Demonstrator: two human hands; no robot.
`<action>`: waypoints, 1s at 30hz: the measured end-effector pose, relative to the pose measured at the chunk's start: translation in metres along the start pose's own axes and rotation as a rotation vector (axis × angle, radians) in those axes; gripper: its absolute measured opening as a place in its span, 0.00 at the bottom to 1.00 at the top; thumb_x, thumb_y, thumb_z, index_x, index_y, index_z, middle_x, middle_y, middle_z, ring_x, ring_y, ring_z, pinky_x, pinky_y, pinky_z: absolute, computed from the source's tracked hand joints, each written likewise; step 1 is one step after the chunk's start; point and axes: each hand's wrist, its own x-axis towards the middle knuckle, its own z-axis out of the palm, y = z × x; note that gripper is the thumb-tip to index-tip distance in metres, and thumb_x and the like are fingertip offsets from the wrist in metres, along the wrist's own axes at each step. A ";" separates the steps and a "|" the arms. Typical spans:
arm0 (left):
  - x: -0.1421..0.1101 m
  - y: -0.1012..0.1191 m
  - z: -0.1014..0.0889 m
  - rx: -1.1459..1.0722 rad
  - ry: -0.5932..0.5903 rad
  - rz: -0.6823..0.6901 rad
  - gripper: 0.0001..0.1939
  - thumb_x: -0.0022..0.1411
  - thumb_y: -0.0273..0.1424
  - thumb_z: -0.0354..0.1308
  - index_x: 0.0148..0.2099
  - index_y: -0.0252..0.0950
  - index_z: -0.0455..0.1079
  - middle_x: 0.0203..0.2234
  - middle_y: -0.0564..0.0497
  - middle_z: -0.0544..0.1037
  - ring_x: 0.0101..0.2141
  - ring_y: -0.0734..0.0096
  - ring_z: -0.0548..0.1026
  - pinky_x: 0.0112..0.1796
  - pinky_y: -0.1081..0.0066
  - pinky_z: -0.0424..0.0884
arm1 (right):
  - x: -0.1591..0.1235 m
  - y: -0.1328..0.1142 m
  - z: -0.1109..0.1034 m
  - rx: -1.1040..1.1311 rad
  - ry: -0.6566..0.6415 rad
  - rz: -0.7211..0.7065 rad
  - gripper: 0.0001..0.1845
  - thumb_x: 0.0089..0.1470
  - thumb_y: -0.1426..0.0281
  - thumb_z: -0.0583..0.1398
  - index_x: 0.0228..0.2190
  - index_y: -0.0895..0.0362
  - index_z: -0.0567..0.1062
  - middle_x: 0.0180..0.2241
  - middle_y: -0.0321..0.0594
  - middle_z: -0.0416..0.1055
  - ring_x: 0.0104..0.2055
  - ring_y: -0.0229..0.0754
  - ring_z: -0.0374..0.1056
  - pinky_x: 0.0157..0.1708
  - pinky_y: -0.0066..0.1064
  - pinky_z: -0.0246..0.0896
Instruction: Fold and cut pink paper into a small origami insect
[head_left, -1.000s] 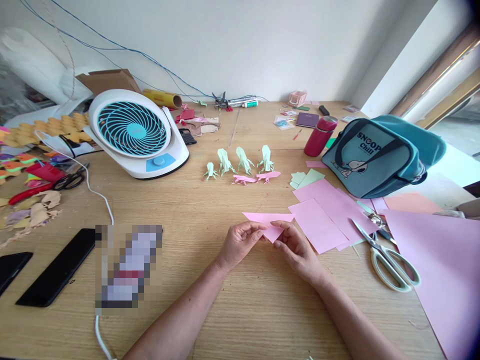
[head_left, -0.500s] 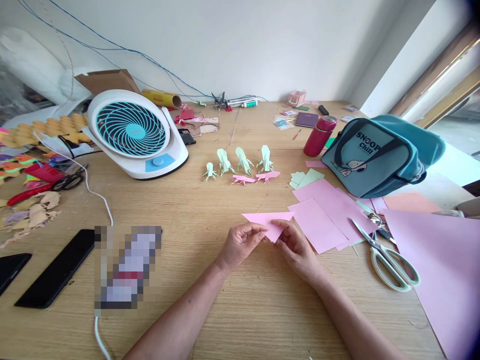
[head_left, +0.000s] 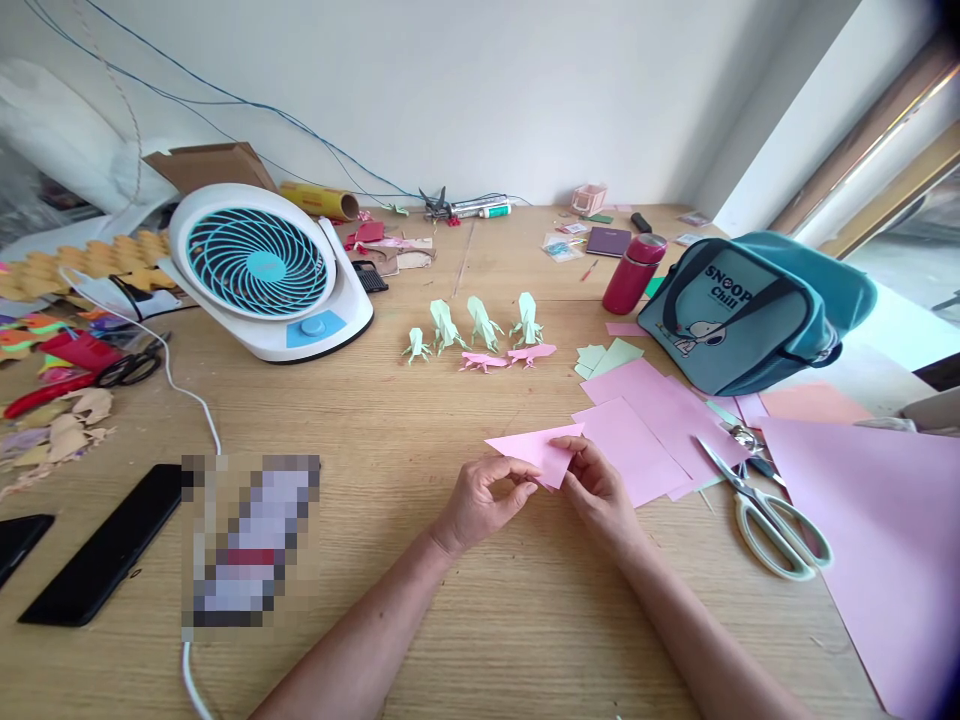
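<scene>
Folded pink paper (head_left: 540, 451), roughly a triangle with its long edge away from me, is held just above the table between my hands. My right hand (head_left: 596, 490) pinches its right side, thumb below and fingertips over the top. At the lower edge, the thumb and index finger of my left hand (head_left: 484, 500) close on the paper near a small fold. Beyond them stand several pale green folded paper figures (head_left: 484, 322) and two pink ones (head_left: 531, 354). Flat pink sheets (head_left: 637, 450) lie just right of my right hand.
Open-handled scissors (head_left: 772, 525) rest on a large pink sheet (head_left: 885, 540) at right. Behind are a teal bag (head_left: 739, 320) and a red flask (head_left: 634, 273). A white fan (head_left: 259, 265) stands at left, with a black flat case (head_left: 105, 545) and a blurred-out device (head_left: 255, 540) nearer.
The paper has turned slightly, and its right corner now sits at my right fingers. My left fingers have shifted a little along its lower edge. The view has moved slightly.
</scene>
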 end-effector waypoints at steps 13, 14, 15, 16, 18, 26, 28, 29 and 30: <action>-0.001 -0.012 0.001 0.070 0.139 0.009 0.12 0.58 0.22 0.60 0.44 0.39 0.73 0.37 0.48 0.75 0.39 0.66 0.74 0.40 0.70 0.72 | -0.014 0.006 0.008 -0.173 0.063 -0.106 0.07 0.58 0.66 0.61 0.40 0.52 0.73 0.31 0.37 0.69 0.32 0.41 0.64 0.33 0.32 0.63; -0.001 -0.012 0.001 0.058 0.145 0.002 0.09 0.58 0.23 0.60 0.42 0.38 0.74 0.36 0.49 0.76 0.38 0.66 0.74 0.40 0.70 0.71 | -0.014 0.006 0.007 -0.183 0.049 -0.118 0.07 0.59 0.66 0.61 0.40 0.52 0.73 0.31 0.37 0.70 0.32 0.41 0.65 0.34 0.33 0.63; -0.001 -0.012 0.001 0.048 0.155 -0.009 0.07 0.58 0.24 0.61 0.39 0.38 0.74 0.34 0.49 0.77 0.37 0.67 0.74 0.40 0.70 0.71 | -0.014 0.006 0.007 -0.188 0.038 -0.129 0.07 0.59 0.67 0.60 0.41 0.52 0.73 0.31 0.37 0.70 0.32 0.41 0.65 0.35 0.33 0.63; 0.000 -0.012 0.001 0.030 0.167 -0.021 0.04 0.58 0.25 0.62 0.38 0.38 0.75 0.33 0.50 0.77 0.36 0.67 0.75 0.40 0.70 0.70 | -0.014 0.007 0.005 -0.190 0.030 -0.135 0.08 0.60 0.67 0.60 0.42 0.52 0.72 0.31 0.37 0.69 0.32 0.41 0.65 0.35 0.34 0.64; 0.000 -0.012 0.002 -0.049 0.176 -0.053 0.01 0.58 0.28 0.64 0.35 0.37 0.75 0.31 0.50 0.78 0.34 0.69 0.75 0.39 0.71 0.70 | -0.012 0.008 0.002 -0.183 0.027 -0.137 0.10 0.60 0.66 0.61 0.44 0.51 0.72 0.33 0.38 0.69 0.33 0.41 0.65 0.35 0.34 0.64; 0.006 -0.014 0.000 -0.401 0.152 -0.304 0.16 0.54 0.41 0.68 0.31 0.34 0.72 0.25 0.53 0.74 0.29 0.73 0.71 0.34 0.74 0.69 | -0.001 0.009 -0.011 -0.209 0.013 -0.186 0.07 0.60 0.65 0.61 0.40 0.51 0.73 0.36 0.41 0.69 0.38 0.44 0.67 0.38 0.37 0.67; 0.007 -0.016 -0.001 -0.417 0.172 -0.282 0.16 0.53 0.41 0.70 0.33 0.34 0.73 0.30 0.51 0.74 0.33 0.71 0.73 0.37 0.73 0.70 | -0.002 0.007 -0.010 -0.273 0.000 -0.226 0.04 0.60 0.66 0.61 0.39 0.51 0.74 0.34 0.40 0.69 0.37 0.44 0.67 0.37 0.36 0.66; 0.007 -0.016 -0.001 -0.421 0.185 -0.252 0.16 0.52 0.41 0.70 0.34 0.34 0.73 0.33 0.50 0.74 0.37 0.68 0.73 0.39 0.72 0.70 | -0.003 0.005 -0.009 -0.305 -0.005 -0.242 0.03 0.61 0.67 0.61 0.38 0.51 0.74 0.34 0.40 0.69 0.37 0.44 0.67 0.37 0.36 0.66; 0.007 -0.017 -0.001 -0.425 0.195 -0.220 0.16 0.51 0.41 0.71 0.34 0.34 0.73 0.36 0.48 0.73 0.42 0.66 0.73 0.41 0.71 0.70 | -0.003 0.004 -0.008 -0.335 -0.007 -0.255 0.03 0.61 0.68 0.61 0.38 0.51 0.74 0.33 0.40 0.69 0.36 0.44 0.67 0.36 0.36 0.66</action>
